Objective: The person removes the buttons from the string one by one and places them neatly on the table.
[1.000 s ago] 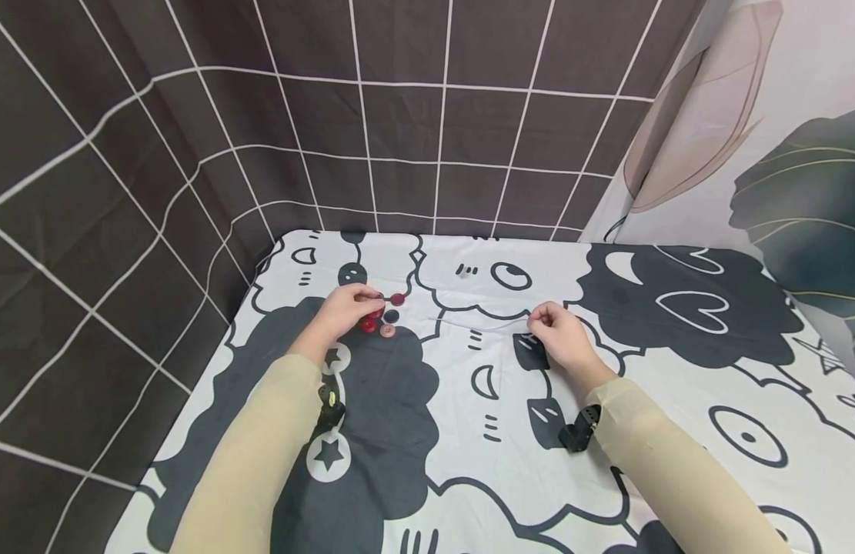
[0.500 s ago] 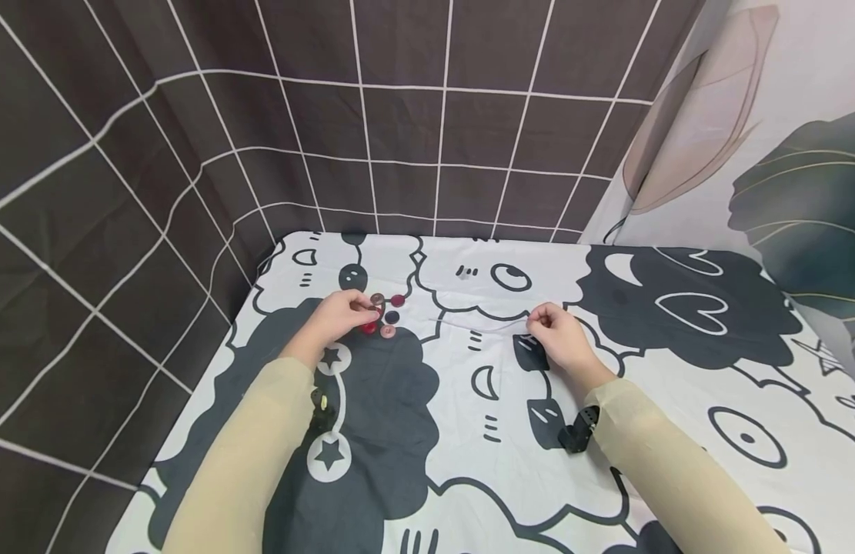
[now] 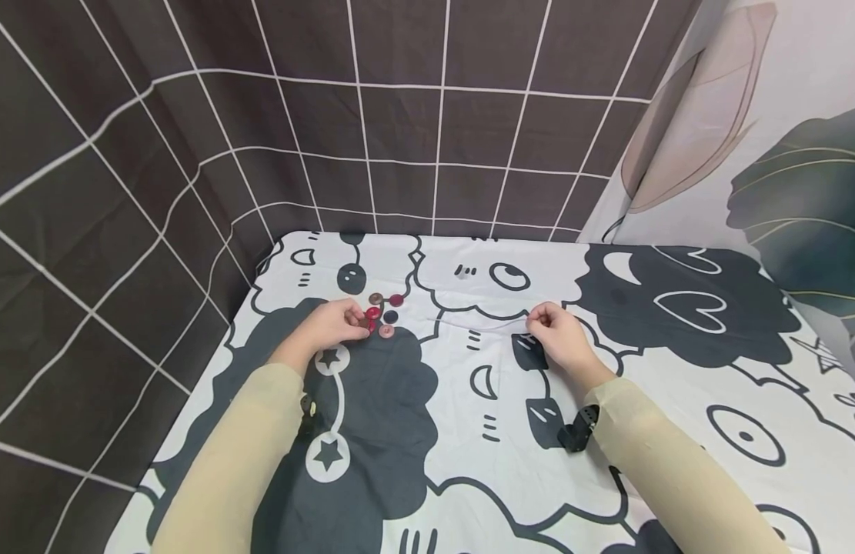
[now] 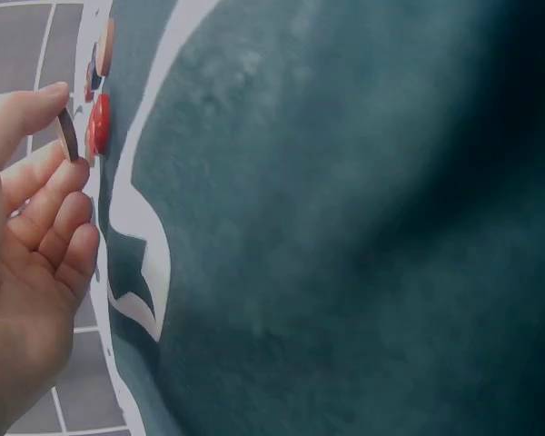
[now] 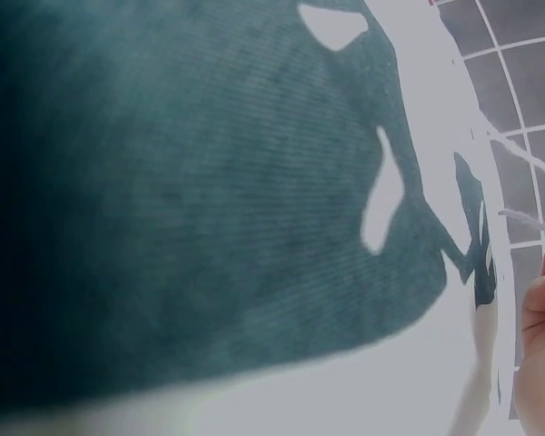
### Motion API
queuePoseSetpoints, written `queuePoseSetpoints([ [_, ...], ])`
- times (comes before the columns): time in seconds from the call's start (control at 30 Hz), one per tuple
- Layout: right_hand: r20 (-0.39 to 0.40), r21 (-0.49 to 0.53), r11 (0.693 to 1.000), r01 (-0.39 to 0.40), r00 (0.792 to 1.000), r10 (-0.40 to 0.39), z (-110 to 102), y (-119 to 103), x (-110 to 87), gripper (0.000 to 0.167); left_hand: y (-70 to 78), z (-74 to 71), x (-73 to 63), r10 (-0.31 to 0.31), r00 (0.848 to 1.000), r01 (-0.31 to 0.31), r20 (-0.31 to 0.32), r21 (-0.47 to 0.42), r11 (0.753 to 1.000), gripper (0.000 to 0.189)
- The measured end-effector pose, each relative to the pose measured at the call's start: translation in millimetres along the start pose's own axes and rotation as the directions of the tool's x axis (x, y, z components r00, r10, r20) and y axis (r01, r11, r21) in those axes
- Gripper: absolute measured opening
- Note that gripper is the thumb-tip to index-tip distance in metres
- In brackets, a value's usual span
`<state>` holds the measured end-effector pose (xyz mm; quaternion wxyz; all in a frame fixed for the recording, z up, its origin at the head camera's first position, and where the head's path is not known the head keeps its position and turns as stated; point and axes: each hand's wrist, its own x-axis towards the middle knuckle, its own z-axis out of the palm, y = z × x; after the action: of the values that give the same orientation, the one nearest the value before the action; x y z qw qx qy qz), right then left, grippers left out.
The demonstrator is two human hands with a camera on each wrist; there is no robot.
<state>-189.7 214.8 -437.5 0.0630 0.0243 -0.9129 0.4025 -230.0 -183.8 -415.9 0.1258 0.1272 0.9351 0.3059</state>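
My left hand (image 3: 338, 325) is beside a small group of round buttons on the patterned cloth. In the left wrist view its thumb and fingertips pinch a dark brownish button (image 4: 67, 136) edge-on. Close by lie a red button (image 3: 372, 313), a pink button (image 3: 386, 331), a dark button (image 3: 391, 316), a brown button (image 3: 375, 298) and a deep-red button (image 3: 396, 300). Over to the right, my right hand (image 3: 560, 336) pinches one end of a thin white string (image 3: 492, 326). The string stretches left toward the buttons; its far end is faint against the white cloth.
A black-and-white cartoon cloth (image 3: 462, 462) covers the surface. Behind and to the left hangs a dark curtain (image 3: 399, 123) with a white grid. A leaf-print curtain (image 3: 801, 177) hangs at the right. Both forearms carry black wrist cameras (image 3: 578, 431).
My left hand has drawn back left and slightly nearer from the buttons, uncovering the brown and red ones. The right hand and the string have stayed in place.
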Motion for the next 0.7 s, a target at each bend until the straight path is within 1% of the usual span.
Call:
queuePoseSetpoints([
  [0.2,0.001,-0.005,1.0,0.001,1.0,-0.001,-0.6,-0.3,-0.3,0.012,2.4,-1.5,-6.5,0.007,0.999,-0.009,0.036,0.049,0.999,0.021],
  [0.33,0.009,0.0,1.0,0.005,1.0,-0.005,0.7,-0.7,0.6,0.012,2.3,-1.3,-9.6,0.0,0.999,-0.003,0.045,0.075,0.997,0.02],
  [0.47,0.011,0.002,1.0,0.008,1.0,-0.008,0.5,-0.3,0.2,0.012,1.5,1.2,-9.6,0.006,0.999,-0.012,0.052,0.104,0.994,0.022],
  [0.7,0.006,-0.006,1.0,0.006,1.0,-0.006,-0.6,0.1,-0.2,0.012,-0.1,4.7,-7.3,0.035,0.998,-0.041,0.042,0.139,0.989,0.024],
])
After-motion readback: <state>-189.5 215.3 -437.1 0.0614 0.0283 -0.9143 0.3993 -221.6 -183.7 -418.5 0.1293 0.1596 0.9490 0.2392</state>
